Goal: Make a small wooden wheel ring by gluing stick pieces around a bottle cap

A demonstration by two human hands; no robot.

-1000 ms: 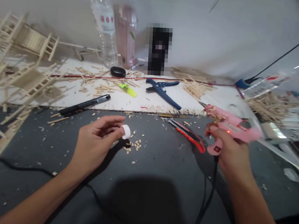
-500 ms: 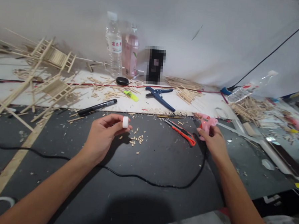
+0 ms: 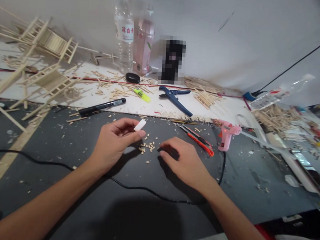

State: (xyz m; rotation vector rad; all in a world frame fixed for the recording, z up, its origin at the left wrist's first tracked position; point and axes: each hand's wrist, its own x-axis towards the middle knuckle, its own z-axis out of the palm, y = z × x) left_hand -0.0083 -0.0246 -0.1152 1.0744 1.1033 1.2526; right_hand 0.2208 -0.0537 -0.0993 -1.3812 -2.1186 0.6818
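Note:
My left hand [image 3: 111,146] hovers over the dark table [image 3: 67,154] and pinches a small white cap [image 3: 140,125] between thumb and fingertips. My right hand [image 3: 183,160] rests on the table just right of a small heap of cut wood bits [image 3: 147,147]. Its fingers are curled and its thumb and forefinger tips are close together at the heap's edge; whether a bit is between them is hidden. A pink glue gun [image 3: 227,133] stands by itself on the table to the right, its red light on.
An orange utility knife [image 3: 200,140] lies between my right hand and the glue gun. Blue cutters [image 3: 175,98], a yellow highlighter [image 3: 142,94], a black marker [image 3: 103,106] and two bottles [image 3: 126,34] sit on the white board behind. Stick-built frames [image 3: 48,80] crowd the left. A black cable [image 3: 145,191] crosses the table.
My right hand set the pink glue gun down on the table, let go, and moved left to the heap of wood bits. My left hand kept the white cap and tilted it.

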